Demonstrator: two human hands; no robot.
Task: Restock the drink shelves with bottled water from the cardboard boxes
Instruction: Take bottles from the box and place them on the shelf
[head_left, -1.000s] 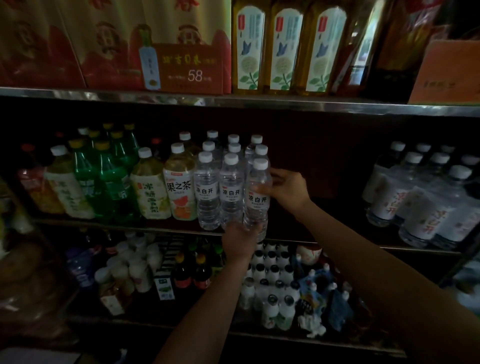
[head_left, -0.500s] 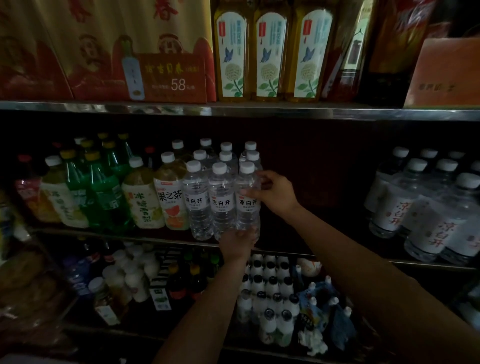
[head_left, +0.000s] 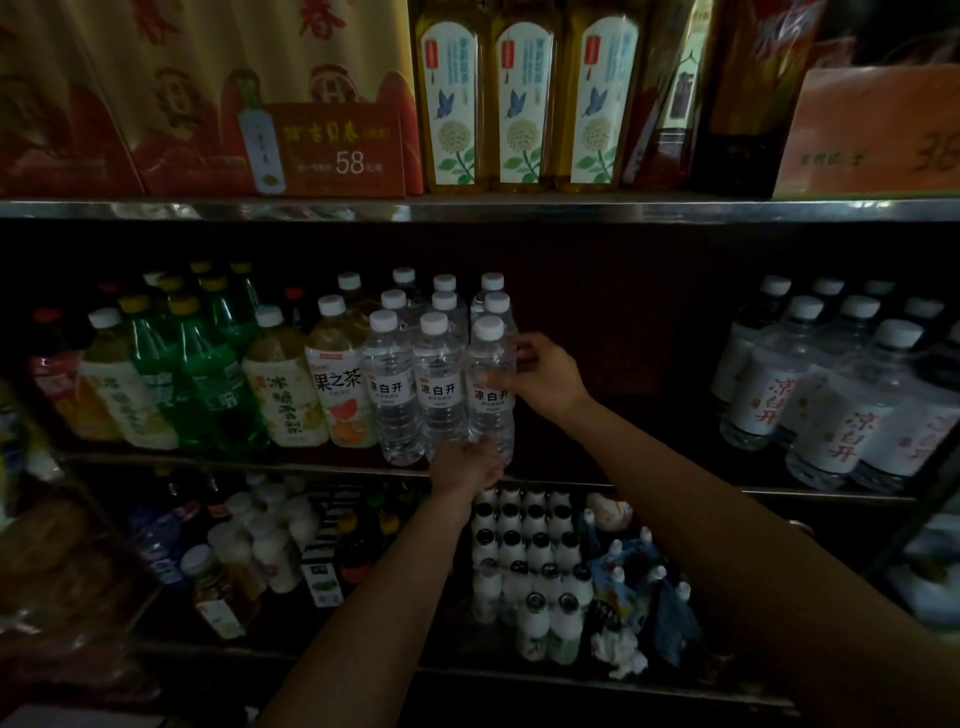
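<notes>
Clear water bottles with white caps and white labels stand in rows on the middle shelf (head_left: 649, 480). The front-right water bottle (head_left: 491, 400) is held by both hands. My right hand (head_left: 540, 376) grips its upper body from the right side. My left hand (head_left: 465, 465) cups its base at the shelf edge, fingers curled under it. Two matching bottles (head_left: 415, 395) stand directly to its left, and more stand behind. No cardboard box is in view.
Green soda and tea bottles (head_left: 208, 374) fill the shelf's left part. Larger water bottles (head_left: 831, 400) stand at the right, with a dark gap between. Oil bottles (head_left: 514, 98) and red gift boxes sit on the top shelf. Small white bottles (head_left: 530, 561) crowd the lower shelf.
The held bottle has settled upright in line with the front row. My right hand has slid slightly up its side. The camera has tilted a little.
</notes>
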